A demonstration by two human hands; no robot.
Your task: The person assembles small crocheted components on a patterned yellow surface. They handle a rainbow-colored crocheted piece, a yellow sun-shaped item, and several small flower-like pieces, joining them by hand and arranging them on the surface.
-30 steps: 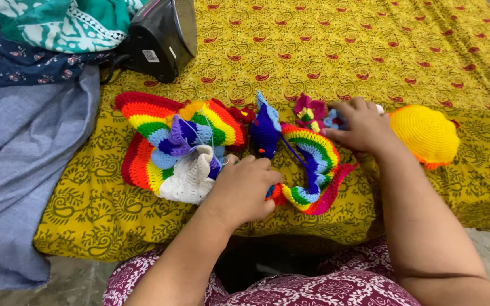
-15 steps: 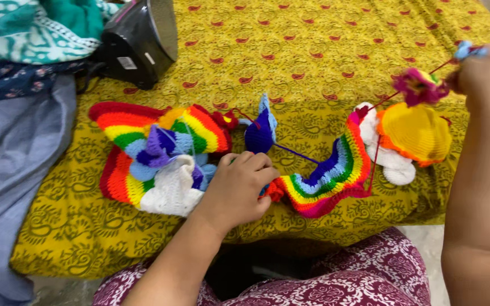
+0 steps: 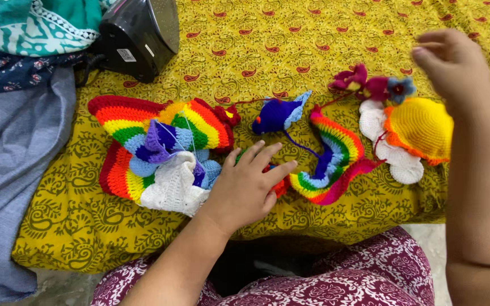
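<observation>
My left hand (image 3: pixel 249 186) rests flat, fingers spread, on the near end of a curved rainbow crochet strip (image 3: pixel 336 161), next to a bunched rainbow and white crochet piece (image 3: pixel 163 150). A blue crochet bird shape (image 3: pixel 277 115) lies just beyond my fingers, joined to the strip by yarn. My right hand (image 3: pixel 453 65) hovers open and empty above the cloth, over a yellow crochet dome (image 3: pixel 421 129) with white cloud pieces. Small pink, maroon and blue crochet flowers (image 3: pixel 372 86) lie on the cloth left of that hand.
Everything lies on a yellow patterned cloth (image 3: pixel 313 39) over a table. A black iron (image 3: pixel 137 37) stands at the back left. Folded clothes, teal (image 3: pixel 35 22), navy floral and grey-blue (image 3: pixel 12 147), are piled at the left. My maroon patterned lap (image 3: pixel 324 283) is below.
My right hand lifted the flowers on their yarn up to the right, then let them go; they now lie by the yellow dome. The rainbow strip shifted. My left hand's fingers spread flat.
</observation>
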